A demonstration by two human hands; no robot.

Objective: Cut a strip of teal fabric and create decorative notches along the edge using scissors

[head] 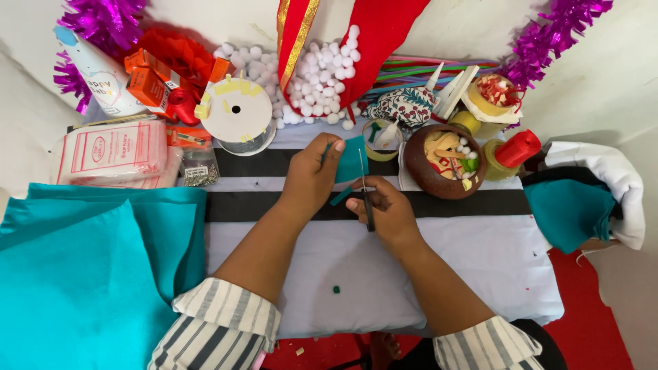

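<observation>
My left hand (310,179) pinches a small teal piece of felt (352,157) above the striped tablecloth. My right hand (388,214) grips a pair of scissors (366,195) whose blades point up into the teal piece. A thin teal strip (340,196) hangs down from the piece between the two hands. A tiny green scrap (336,290) lies on the white cloth near my forearms.
A large teal cloth (82,274) covers the left. Behind the hands: a brown bowl of craft bits (442,161), white pom-poms (315,75), a tape spool (236,109), red and gold ribbon (295,34), purple tinsel (548,34), a yellow bottle with red cap (510,154), packets (113,151).
</observation>
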